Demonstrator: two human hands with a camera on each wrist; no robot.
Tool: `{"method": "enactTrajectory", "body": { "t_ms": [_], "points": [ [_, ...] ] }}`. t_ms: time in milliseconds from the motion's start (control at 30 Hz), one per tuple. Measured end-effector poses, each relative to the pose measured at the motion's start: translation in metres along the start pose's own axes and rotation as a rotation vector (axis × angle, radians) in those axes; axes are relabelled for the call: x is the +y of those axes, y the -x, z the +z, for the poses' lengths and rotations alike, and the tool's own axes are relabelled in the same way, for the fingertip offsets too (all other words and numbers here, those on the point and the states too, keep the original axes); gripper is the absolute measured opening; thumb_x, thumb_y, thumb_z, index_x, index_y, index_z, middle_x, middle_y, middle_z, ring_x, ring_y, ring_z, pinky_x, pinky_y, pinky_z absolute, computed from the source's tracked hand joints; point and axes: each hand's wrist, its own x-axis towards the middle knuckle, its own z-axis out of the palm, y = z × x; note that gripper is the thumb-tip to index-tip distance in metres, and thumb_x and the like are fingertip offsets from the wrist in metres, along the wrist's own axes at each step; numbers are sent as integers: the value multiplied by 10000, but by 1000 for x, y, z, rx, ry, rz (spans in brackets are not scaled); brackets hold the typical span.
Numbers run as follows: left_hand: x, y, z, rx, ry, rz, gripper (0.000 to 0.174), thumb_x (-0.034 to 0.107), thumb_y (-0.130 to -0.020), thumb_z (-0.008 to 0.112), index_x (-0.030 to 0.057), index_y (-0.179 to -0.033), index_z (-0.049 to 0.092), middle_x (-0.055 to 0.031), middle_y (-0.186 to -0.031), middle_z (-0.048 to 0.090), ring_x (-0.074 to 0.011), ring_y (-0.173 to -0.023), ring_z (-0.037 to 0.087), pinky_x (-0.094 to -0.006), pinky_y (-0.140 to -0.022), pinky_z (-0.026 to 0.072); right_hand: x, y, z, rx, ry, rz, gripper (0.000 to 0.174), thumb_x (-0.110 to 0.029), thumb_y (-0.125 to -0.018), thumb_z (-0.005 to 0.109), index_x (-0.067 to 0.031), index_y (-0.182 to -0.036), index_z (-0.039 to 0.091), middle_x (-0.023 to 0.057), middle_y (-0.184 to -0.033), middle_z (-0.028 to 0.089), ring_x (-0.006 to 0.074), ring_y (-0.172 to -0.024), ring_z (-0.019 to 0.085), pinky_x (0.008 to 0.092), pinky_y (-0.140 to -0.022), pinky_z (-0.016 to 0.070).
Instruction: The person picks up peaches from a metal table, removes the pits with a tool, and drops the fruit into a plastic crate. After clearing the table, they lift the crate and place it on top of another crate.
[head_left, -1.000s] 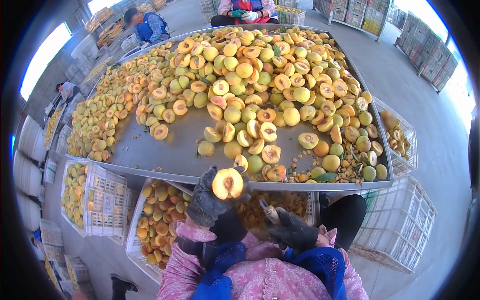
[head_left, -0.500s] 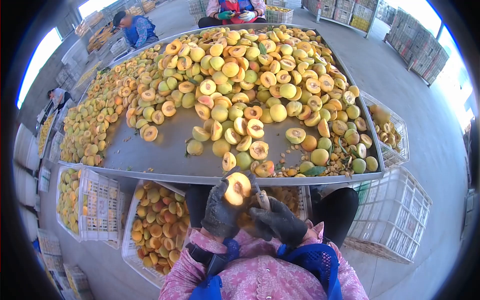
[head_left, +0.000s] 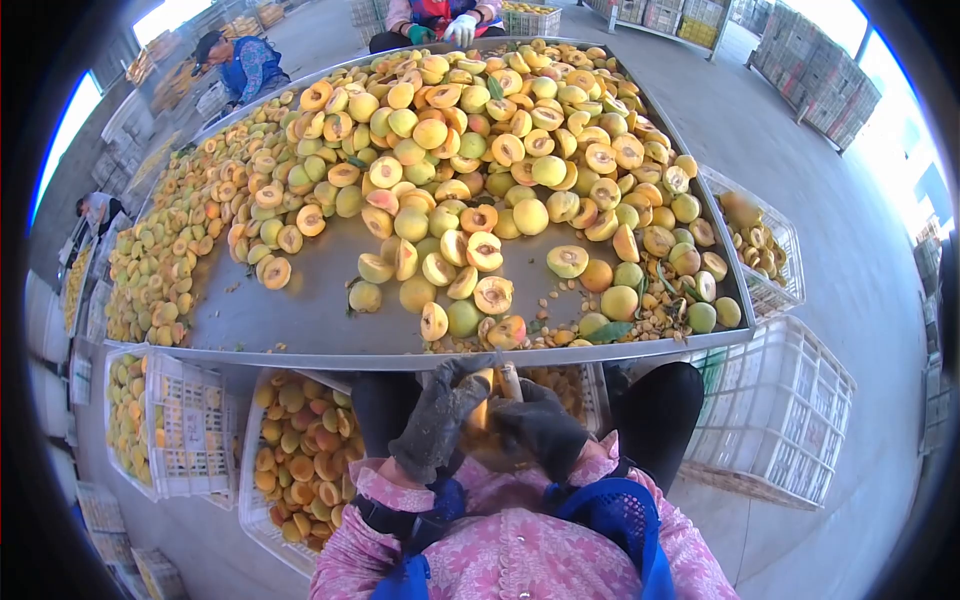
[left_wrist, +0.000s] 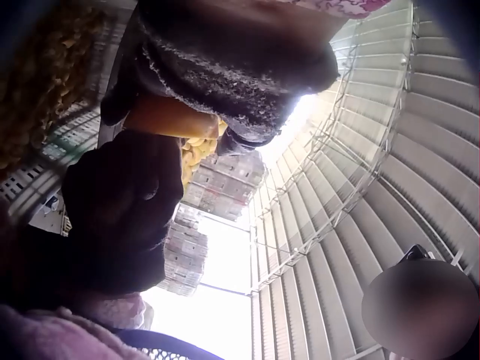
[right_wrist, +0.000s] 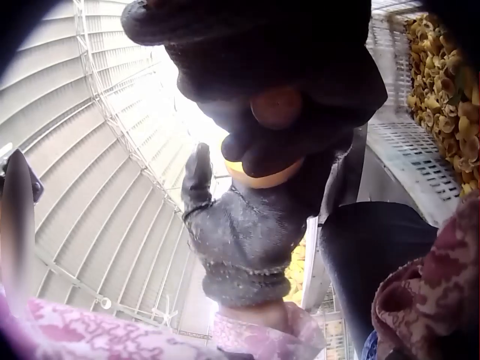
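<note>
In the head view both hands, in dark gloves, meet above the lap at the table's near edge. My left hand [head_left: 440, 415] grips a yellow peach half [head_left: 478, 402], now seen nearly edge-on. Close beside it my right hand [head_left: 540, 428] holds a pitting tool [head_left: 511, 382] by its pale wooden handle. The left wrist view shows the peach half [left_wrist: 172, 118] between the two gloves. In the right wrist view, the round handle end [right_wrist: 277, 107] pokes out of the right fist, and the tool's tip is hidden.
A metal table [head_left: 300, 315] bears a heap of halved and whole peaches [head_left: 440, 150]. Below its edge stands a crate of peach halves [head_left: 247, 475], with another crate [head_left: 190, 420] to its left. A white crate [head_left: 775, 420] stands right. Across the table sits another person [head_left: 430, 15].
The left hand has brought the peach half toward the right hand and turned its cut face away from the head camera. The right hand has raised the tool to the fruit.
</note>
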Motion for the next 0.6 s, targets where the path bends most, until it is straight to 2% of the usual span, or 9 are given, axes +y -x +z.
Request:
{"method": "enactTrajectory", "body": {
  "t_ms": [33,67,133,233,433,467,500,533,600],
  "points": [
    [4,0,1,30,161,-123,387,91,-919,523,15,-1295,472,-99,-1245,537,-183,-1156,508,-322,-1006,407,0,-1,0,-2,-1,-1,182,-124,-881,632,13,-995,597,51,-758,614,98,-527,540,227,-443,428],
    [2,-1,4,31,158,-121,387,91,-919,523,15,-1295,472,-99,-1245,537,-183,-1156,508,-322,-1006,407,1,-3,0,-3,32,-2,180,-125,-878,637,8,-992,600,52,-752,612,101,-528,540,229,-443,430],
    [-4,-2,11,70,255,-61,305,114,-961,485,5,-1244,519,-81,-1174,573,-154,-1071,547,-300,-951,441,0,-4,1,-3,64,-3,177,-126,-874,643,3,-988,603,54,-746,610,105,-530,539,231,-444,433],
    [-9,1,20,99,58,45,286,123,-967,481,1,-1218,541,-78,-1173,574,-150,-1060,549,-293,-947,441,-1,-5,-1,46,61,14,200,-116,-868,647,12,-1015,601,49,-746,610,102,-534,540,233,-445,435],
    [-27,4,27,210,176,105,308,95,-962,476,-12,-1249,515,-94,-1198,565,-161,-1104,533,-303,-971,429,7,-8,1,61,162,-61,242,-113,-836,661,-3,-1044,605,35,-780,617,104,-585,558,263,-504,465],
    [-29,4,26,210,175,103,308,95,-962,476,-12,-1249,515,-94,-1198,565,-161,-1104,533,-303,-971,429,15,-6,0,54,186,-210,257,-121,-821,668,-16,-1047,607,36,-787,618,112,-615,568,268,-538,473],
    [-31,5,23,212,387,121,318,83,-955,483,-18,-1255,508,-105,-1203,563,-173,-1116,533,-304,-970,433,19,-5,0,47,213,-358,272,-129,-805,675,-28,-1049,609,38,-795,619,120,-646,578,274,-573,481],
    [-31,4,21,211,599,142,328,71,-947,489,-23,-1262,500,-115,-1208,562,-185,-1127,533,-306,-969,437,18,-4,-2,47,215,-359,272,-129,-805,675,-28,-1049,609,38,-795,619,120,-646,578,274,-573,481],
    [-14,9,17,209,662,91,347,57,-937,497,-25,-1273,485,-124,-1214,562,-197,-1139,532,-313,-974,440,10,4,-7,104,425,-323,282,-156,-798,663,-38,-1047,604,59,-819,625,142,-720,594,293,-626,486]
  ]
}}
